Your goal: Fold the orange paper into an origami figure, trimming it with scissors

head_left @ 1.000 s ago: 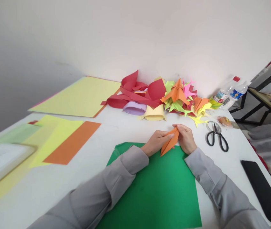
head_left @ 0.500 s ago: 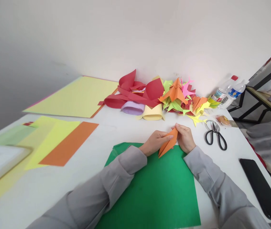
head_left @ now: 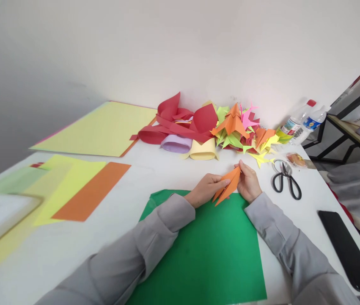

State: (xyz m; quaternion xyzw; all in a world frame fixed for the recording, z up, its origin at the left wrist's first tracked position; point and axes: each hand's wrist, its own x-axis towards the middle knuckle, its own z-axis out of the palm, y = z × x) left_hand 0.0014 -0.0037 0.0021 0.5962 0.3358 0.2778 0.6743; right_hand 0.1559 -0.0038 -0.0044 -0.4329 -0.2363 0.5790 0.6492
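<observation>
Between my hands is a folded piece of orange origami paper [head_left: 230, 184], narrow and pointed, with split points at its lower left end. My left hand [head_left: 207, 189] pinches its side, thumb lying across the near face. With thumb and fingertips my right hand [head_left: 248, 182] grips the upper right tip. Both hands hold the paper just above the far part of a green paper sheet [head_left: 211, 254], which lies flat on the white table [head_left: 116, 241]. The fingers behind the orange paper are mostly hidden.
Folded paper figures [head_left: 233, 125] and red paper loops [head_left: 180, 123] are heaped by the wall. Black-handled scissors [head_left: 286, 182] and a black phone [head_left: 349, 250] lie at right, bottles [head_left: 306, 123] behind. Yellow sheets [head_left: 97, 131] and an orange strip [head_left: 92, 192] are at left.
The orange paper has turned, its upper tip swinging to the right and its lower points spreading apart. My right hand has shifted slightly up and right; my left hand is nearly still.
</observation>
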